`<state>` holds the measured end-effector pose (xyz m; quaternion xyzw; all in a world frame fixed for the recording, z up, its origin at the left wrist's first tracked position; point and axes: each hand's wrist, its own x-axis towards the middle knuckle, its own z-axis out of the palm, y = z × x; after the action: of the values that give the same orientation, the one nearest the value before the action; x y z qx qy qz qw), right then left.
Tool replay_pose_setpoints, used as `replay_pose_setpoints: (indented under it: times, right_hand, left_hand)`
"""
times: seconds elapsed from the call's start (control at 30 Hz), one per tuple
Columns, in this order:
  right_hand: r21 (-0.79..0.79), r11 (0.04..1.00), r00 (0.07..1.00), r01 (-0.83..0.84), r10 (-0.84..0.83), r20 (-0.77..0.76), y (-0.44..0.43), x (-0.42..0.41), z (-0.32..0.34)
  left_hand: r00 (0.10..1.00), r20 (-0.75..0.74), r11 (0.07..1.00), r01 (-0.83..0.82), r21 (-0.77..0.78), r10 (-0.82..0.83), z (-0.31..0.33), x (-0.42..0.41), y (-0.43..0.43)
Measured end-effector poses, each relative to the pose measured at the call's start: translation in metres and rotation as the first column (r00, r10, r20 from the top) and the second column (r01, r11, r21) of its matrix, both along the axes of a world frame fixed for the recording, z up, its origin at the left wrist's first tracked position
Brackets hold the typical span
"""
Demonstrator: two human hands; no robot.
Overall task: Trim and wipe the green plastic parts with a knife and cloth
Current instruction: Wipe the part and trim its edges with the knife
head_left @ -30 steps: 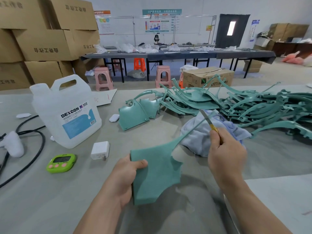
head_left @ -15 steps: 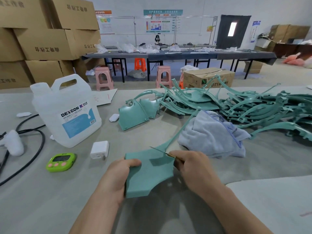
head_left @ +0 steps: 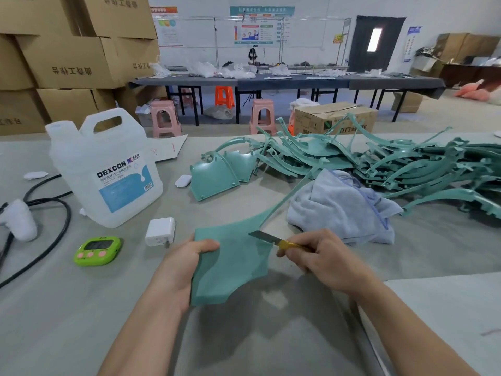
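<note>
My left hand grips the left edge of a green plastic part, a flat plate with a long thin arm running up and right toward the pile. My right hand holds a yellow-handled knife, its blade lying against the plate's upper right edge. A crumpled pale blue cloth rests on the table just beyond my right hand. A large pile of green plastic parts covers the far right of the table.
A white DEXCON jug stands at the left, with a white charger, a green timer and black cables near it. Two green plates lie in the middle. Stacked cardboard boxes rise behind.
My right hand came down from the part's thin arm to the plate's upper right edge and the knife now lies flat against that edge. The left hand kept its grip.
</note>
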<state>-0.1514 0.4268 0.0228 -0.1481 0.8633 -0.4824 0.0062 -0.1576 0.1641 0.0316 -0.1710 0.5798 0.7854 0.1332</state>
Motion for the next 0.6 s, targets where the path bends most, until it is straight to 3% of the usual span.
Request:
replay_pose_setpoints:
  times: [0.13,0.27,0.43,0.6]
  right_hand:
    - [0.069,0.997,0.998,-0.037,0.033,0.052,0.016,0.000,0.003]
    - [0.032,0.999,1.000,0.006,-0.006,0.015,0.017,0.000,0.000]
    - [0.152,0.982,0.991,-0.110,0.097,0.093,0.016,0.001,0.002]
    - [0.117,0.993,1.000,-0.019,0.016,0.027,0.021,0.000,0.002]
  left_hand:
    - [1.000,0.015,1.000,0.010,-0.011,-0.010,-0.002,-0.002,-0.003]
    - [0.997,0.018,0.997,0.070,-0.041,-0.070,-0.005,-0.005,-0.002]
    - [0.994,-0.009,0.991,0.104,-0.083,-0.105,-0.009,-0.006,-0.003]
    - [0.990,-0.011,0.985,0.141,-0.100,-0.143,-0.009,-0.007,-0.003]
